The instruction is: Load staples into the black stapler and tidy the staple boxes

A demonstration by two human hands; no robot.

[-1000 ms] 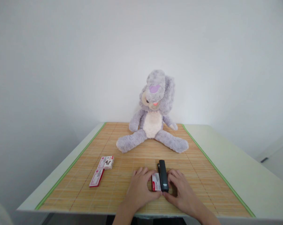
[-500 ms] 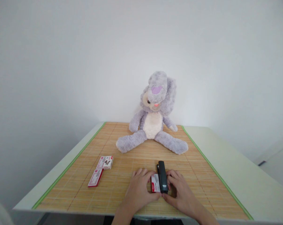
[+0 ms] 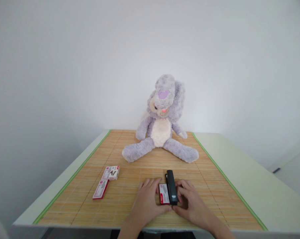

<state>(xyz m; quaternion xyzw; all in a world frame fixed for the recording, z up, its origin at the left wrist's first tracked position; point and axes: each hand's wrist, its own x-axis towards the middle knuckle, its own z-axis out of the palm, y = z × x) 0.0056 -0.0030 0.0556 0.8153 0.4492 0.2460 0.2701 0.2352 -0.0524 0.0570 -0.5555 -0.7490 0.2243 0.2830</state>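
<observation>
A black stapler [image 3: 172, 189] lies lengthwise on the bamboo mat near the front. Against its left side is a small red-and-white staple box [image 3: 164, 194] with a staple picture on top. My left hand [image 3: 147, 200] curves round the box, its index finger by the far edge and its thumb at the near end. From the right, my right hand [image 3: 191, 200] holds the stapler, with bent fingers along its side and the thumb at its near end. Two more red-and-white staple boxes, one at the back [image 3: 110, 173] and one in front [image 3: 100, 189], lie to the left.
A grey-purple plush rabbit [image 3: 160, 127] sits at the back of the table with its legs spread. Under everything is a bamboo mat [image 3: 130, 212] with green edging. The pale table [image 3: 244, 169] shows on both sides, and a white wall rises behind.
My left index finger has shifted slightly back from the staple box's far edge. The stapler, boxes and right hand look nearly the same; the whole view has shifted a little.
</observation>
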